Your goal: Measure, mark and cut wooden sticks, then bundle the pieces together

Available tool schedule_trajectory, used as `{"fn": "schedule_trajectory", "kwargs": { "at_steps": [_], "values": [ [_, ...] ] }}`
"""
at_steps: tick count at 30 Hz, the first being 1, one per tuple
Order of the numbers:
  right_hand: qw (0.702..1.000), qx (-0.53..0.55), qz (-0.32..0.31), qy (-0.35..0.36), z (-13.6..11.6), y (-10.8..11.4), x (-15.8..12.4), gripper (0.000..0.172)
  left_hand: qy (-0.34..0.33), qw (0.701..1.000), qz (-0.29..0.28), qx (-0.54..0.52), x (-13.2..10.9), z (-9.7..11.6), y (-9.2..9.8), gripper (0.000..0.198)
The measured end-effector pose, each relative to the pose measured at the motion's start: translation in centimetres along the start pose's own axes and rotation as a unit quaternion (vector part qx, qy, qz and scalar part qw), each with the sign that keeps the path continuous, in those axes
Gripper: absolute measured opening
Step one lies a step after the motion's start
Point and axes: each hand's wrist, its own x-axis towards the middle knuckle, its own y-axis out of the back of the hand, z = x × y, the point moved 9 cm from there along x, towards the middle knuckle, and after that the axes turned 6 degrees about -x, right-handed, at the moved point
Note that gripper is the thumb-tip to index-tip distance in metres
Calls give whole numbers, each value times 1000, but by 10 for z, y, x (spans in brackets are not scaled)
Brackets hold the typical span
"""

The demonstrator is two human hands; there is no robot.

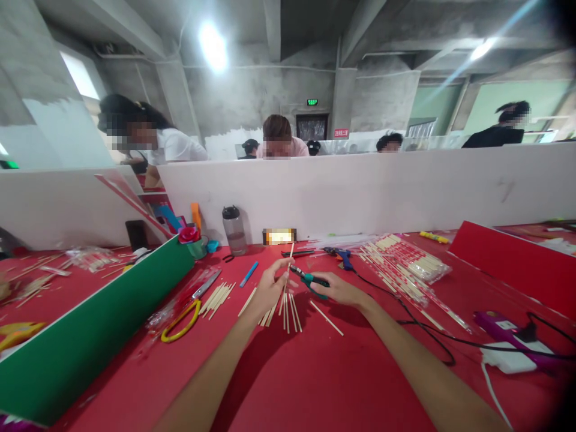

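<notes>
My left hand [272, 283] is closed around a thin wooden stick [292, 249] that stands nearly upright above the red table. In my right hand [341, 289] is a pair of pliers [315, 281] with green and black handles. Their jaws point left and meet the stick, or come very near it, just beside my left fingers. Below my hands several loose sticks [292, 315] lie fanned out on the table, partly hidden by my left hand. One single stick [327, 318] lies apart, below my right hand.
Left lie yellow-handled scissors [182, 321], a stick pile [218, 300] and a blue pen [249, 274]. A bottle [234, 231] stands behind. Right are a glue gun [341, 257], packed sticks [405, 264] and a power strip [517, 339] with cables. Green [108, 324] and red [513, 264] boards flank the table; people sit beyond.
</notes>
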Motion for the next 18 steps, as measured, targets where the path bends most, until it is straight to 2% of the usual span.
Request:
{"fn": "schedule_trajectory", "kwargs": {
  "at_steps": [9, 18],
  "values": [
    [1000, -4, -16, -7, -2, 2, -2, 51, -6, 999, 7, -34, -3, 15, -1, 44],
    [1000, 21, -21, -9, -4, -3, -2, 54, 21, 998, -21, -47, -3, 5, -6, 47]
  ]
}}
